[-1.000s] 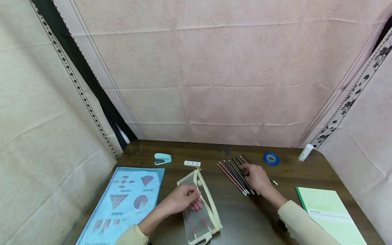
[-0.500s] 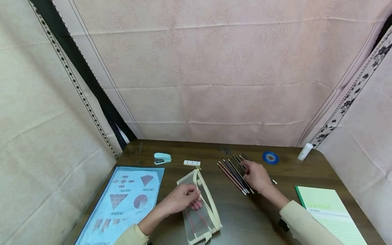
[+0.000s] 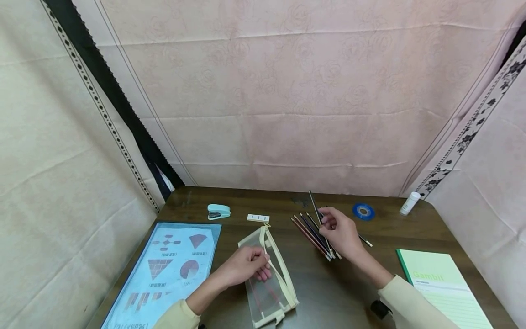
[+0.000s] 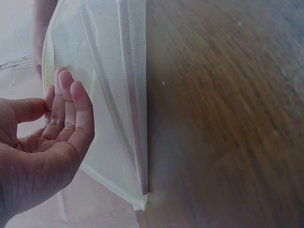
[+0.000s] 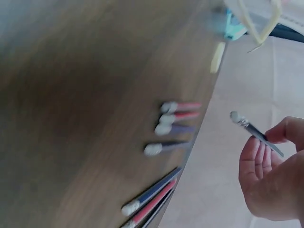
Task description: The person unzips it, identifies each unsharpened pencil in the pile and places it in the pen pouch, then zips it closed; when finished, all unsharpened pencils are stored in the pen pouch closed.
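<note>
My left hand (image 3: 246,266) pinches the open zip edge of a cream mesh pencil case (image 3: 290,292), which stands on its side on the table. Through the mesh, the left wrist view shows pencils (image 4: 132,109) inside. My right hand (image 3: 342,234) holds a dark pencil (image 3: 313,202) between thumb and fingers, raised above the table; its white eraser end shows in the right wrist view. Below that hand lie several red and dark pencils (image 3: 309,237) side by side, some partly hidden by it. A white-ended pencil (image 3: 365,241) pokes out to its right.
A blue chart sheet (image 3: 172,274) lies at the left. Along the back are a light-blue stapler (image 3: 218,211), a white eraser-like block (image 3: 258,218), a blue tape roll (image 3: 363,211) and a white-capped bottle (image 3: 410,204). A green notebook (image 3: 444,283) lies at the right.
My right hand has picked a dark pencil out of the row and lifted it, its far end now rising above the others. The left hand and pencil case have stayed put.
</note>
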Demonstrator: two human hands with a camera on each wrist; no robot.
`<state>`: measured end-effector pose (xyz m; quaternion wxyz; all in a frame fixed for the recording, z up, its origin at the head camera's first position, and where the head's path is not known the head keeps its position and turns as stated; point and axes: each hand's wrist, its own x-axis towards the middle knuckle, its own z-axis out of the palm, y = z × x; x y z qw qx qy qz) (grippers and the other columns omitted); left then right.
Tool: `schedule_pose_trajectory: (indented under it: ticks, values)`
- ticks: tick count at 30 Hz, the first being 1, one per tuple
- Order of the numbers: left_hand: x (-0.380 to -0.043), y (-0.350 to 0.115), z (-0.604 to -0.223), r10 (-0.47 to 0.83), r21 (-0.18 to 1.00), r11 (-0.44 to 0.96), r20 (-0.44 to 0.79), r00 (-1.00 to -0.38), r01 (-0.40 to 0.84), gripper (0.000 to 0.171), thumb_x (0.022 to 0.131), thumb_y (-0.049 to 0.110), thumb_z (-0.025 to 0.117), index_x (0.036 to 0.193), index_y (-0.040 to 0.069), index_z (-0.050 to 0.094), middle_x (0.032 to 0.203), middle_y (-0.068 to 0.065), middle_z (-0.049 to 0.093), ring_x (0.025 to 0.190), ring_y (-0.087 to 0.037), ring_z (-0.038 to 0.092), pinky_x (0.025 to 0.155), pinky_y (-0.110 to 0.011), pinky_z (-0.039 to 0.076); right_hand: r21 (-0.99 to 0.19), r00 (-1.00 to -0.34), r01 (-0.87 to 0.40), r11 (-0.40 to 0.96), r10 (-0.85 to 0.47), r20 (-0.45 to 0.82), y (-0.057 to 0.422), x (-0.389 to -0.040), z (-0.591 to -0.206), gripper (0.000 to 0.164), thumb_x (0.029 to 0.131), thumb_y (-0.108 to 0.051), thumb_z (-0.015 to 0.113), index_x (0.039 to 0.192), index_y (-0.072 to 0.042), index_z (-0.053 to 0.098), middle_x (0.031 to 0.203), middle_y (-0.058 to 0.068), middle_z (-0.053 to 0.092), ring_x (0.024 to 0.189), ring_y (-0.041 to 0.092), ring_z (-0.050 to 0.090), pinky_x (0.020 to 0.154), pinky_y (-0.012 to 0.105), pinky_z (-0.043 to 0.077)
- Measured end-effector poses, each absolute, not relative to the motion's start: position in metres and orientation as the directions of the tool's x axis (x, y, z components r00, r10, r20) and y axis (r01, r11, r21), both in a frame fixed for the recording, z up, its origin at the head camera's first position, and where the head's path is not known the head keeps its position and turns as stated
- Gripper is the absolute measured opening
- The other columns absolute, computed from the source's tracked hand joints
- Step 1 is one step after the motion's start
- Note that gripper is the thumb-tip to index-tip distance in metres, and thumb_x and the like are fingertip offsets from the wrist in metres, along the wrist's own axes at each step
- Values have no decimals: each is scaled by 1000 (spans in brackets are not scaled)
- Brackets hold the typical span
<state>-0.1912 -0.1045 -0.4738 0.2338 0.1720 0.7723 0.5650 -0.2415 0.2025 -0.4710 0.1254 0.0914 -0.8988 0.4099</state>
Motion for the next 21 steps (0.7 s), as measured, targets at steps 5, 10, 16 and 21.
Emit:
schedule_pose_trajectory:
  ticks: [5, 10, 16, 21]
  values:
    - [-192, -105, -474, 529, 954, 301, -168, -832, -1, 30, 100, 24, 50, 90, -1, 63, 82, -15, 73, 77, -29, 71, 70, -41, 61, -821, -960, -265, 505, -63, 271, 190, -229, -463, 40, 83, -4, 67, 121, -16, 60, 96, 4, 62, 82, 12, 61, 70, 19, 53]
    - [-192, -104, -474, 530, 954, 300, -169, -831, -3, 30, 100, 24, 51, 90, -1, 63, 83, -15, 73, 77, -30, 71, 70, -40, 61, -899, -969, -247, 362, -67, 240, 176, -219, -459, 39, 83, -1, 68, 120, -13, 59, 101, 12, 64, 86, 15, 62, 73, 19, 53]
    - [-192, -104, -475, 534, 955, 298, -166, -829, 1, 30, 100, 24, 50, 90, -1, 63, 83, -15, 73, 78, -30, 71, 71, -40, 61, -956, -974, -216, 196, -106, 198, 158, -203, -457, 42, 82, 4, 67, 122, -5, 56, 106, 23, 62, 88, 20, 64, 71, 24, 57]
    - [-193, -104, -475, 539, 955, 296, -163, -827, 5, 29, 100, 23, 50, 90, -1, 62, 84, -15, 72, 76, -28, 71, 71, -41, 61, -978, -978, -174, 114, -133, 158, 144, -192, -458, 43, 84, 2, 68, 124, -5, 53, 107, 23, 62, 87, 18, 65, 71, 26, 58]
